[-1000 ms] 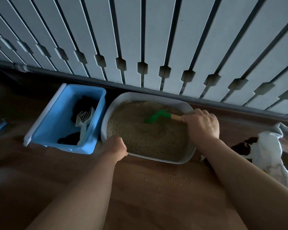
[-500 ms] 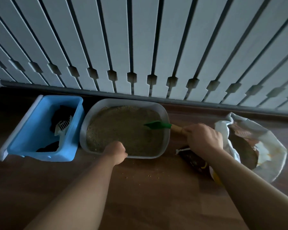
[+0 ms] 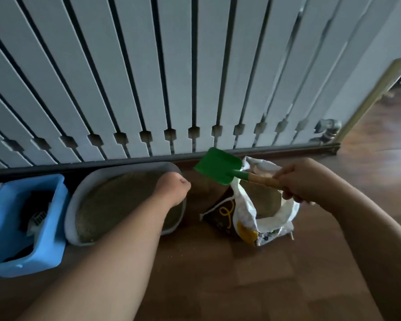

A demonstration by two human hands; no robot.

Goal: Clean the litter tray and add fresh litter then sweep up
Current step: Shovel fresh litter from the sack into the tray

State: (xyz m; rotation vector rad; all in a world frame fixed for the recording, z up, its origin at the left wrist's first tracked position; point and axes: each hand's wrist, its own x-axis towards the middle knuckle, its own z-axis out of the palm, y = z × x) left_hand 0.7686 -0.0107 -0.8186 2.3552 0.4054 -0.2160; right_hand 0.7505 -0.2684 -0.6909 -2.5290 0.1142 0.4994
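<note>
A grey litter tray (image 3: 71,212) full of beige litter (image 3: 116,200) lies on the wood floor against the white slatted panel. My left hand (image 3: 171,189) hovers as a loose fist over the tray's right end, holding nothing that I can see. My right hand (image 3: 299,179) grips the wooden handle of a green scoop (image 3: 218,165). The scoop's blade is empty and raised in the air between the tray and an open white litter bag (image 3: 248,214) that stands to the tray's right, below my right hand.
A blue plastic bin (image 3: 44,246) with a white slotted scoop (image 3: 36,222) and dark contents sits left of the tray. A few stray litter grains (image 3: 175,255) lie on the floor in front. A pipe fitting (image 3: 328,130) and a doorway are at the far right.
The green scoop has come out of the litter and swung right toward the bag. My left hand has let go of the tray's front rim and lifted. The view has shifted to the right.
</note>
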